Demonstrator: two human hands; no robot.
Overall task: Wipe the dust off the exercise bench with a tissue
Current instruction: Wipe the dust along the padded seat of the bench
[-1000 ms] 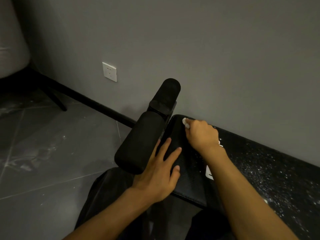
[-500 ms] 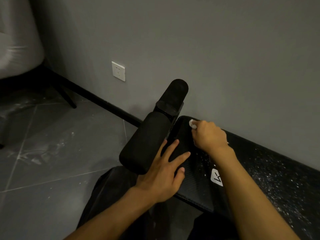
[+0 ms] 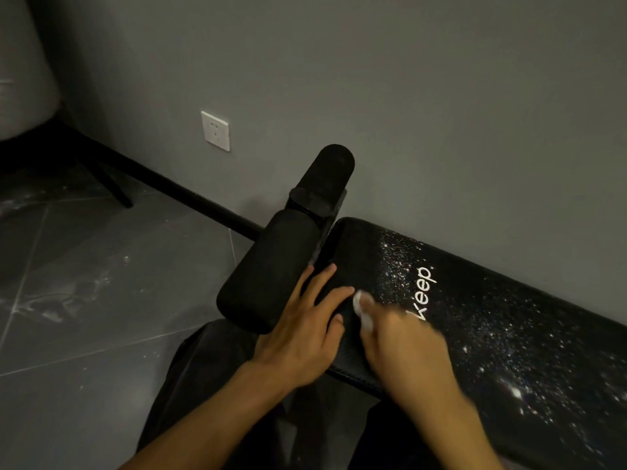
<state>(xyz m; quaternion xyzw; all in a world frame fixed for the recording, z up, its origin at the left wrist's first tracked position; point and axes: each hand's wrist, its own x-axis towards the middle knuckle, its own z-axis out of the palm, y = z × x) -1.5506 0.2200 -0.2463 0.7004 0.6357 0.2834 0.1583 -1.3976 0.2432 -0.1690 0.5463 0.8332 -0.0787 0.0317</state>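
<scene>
The black exercise bench [image 3: 502, 320] runs along the wall from centre to lower right, speckled with white dust and printed with the white word "Keep". Its left end looks dark and dust-free. My right hand [image 3: 403, 347], blurred by motion, is closed on a small white tissue [image 3: 361, 308] pressed to the pad near the front edge. My left hand [image 3: 302, 327] lies flat with fingers spread on the bench's left end, touching the near foam roller [image 3: 268, 273].
A second foam roller [image 3: 330, 171] sticks up behind the first. The grey wall [image 3: 407, 96] stands close behind the bench, with a white socket [image 3: 215, 130]. Grey floor tiles [image 3: 84, 283] spread to the left; a chair leg [image 3: 112, 188] is at far left. My dark trousers show below.
My right hand has pulled the tissue from the bench's far edge by the wall toward me, uncovering the "Keep" print. My left hand has stayed flat on the bench end.
</scene>
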